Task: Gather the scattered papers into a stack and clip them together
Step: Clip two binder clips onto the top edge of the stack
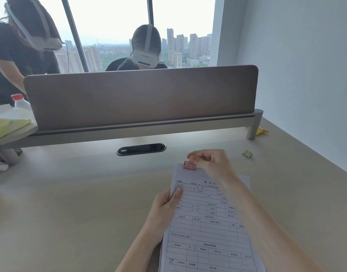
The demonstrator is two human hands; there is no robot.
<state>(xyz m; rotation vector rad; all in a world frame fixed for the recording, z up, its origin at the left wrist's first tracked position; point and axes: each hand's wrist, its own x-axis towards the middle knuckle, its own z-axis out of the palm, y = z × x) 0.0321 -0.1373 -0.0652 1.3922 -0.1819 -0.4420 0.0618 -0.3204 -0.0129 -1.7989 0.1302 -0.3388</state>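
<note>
A stack of printed form papers [208,226] is held above the desk in the lower middle of the head view. My left hand [166,209] grips its left edge, thumb on top of the sheet. A pink binder clip [189,165] sits on the top left corner of the stack. My right hand [210,161] pinches the clip's wire handle between thumb and fingers. My right forearm crosses over the papers' upper right part and hides it.
A gold binder clip [247,152] lies on the desk [80,203] to the right. A brown divider panel [141,95] runs across the back, with a cable port [141,149] below it. Two people with headsets are beyond it. A bottle [19,103] stands at far left.
</note>
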